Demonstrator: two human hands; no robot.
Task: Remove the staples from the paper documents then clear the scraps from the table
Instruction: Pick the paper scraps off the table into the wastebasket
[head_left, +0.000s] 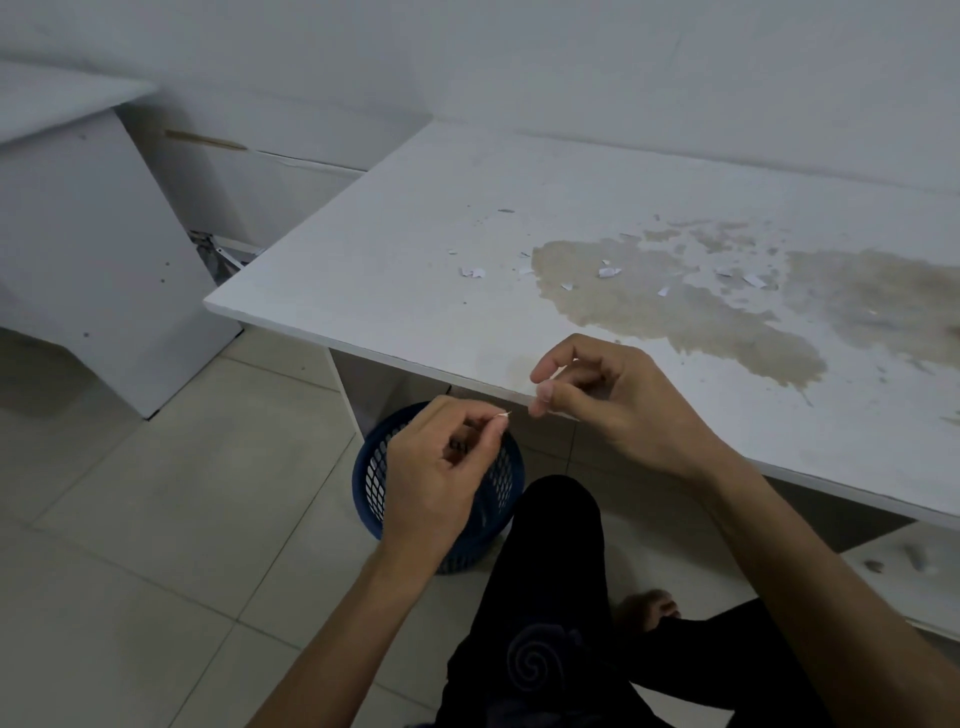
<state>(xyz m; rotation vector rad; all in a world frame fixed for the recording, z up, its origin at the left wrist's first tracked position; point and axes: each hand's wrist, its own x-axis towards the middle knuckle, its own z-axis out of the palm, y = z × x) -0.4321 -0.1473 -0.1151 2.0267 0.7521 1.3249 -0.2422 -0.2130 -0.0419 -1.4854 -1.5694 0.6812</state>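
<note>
Left hand (441, 462) pinches a tiny scrap (503, 414) at its fingertips, directly above the blue mesh bin (376, 478) on the floor. Right hand (608, 400), fingers loosely curled and apparently empty, hovers at the table (395, 270) edge. Farther on, paper scraps (608, 272) lie scattered across the tabletop, nearer the right hand.

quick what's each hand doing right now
Left hand: pinching a tiny scrap above the blue basket.
Right hand: fingers loosely curled, holding nothing visible.

walls (571, 62): plain white | floor (156, 519): pale tiles | furniture: white cabinet (104, 249) at left | light: dim
</note>
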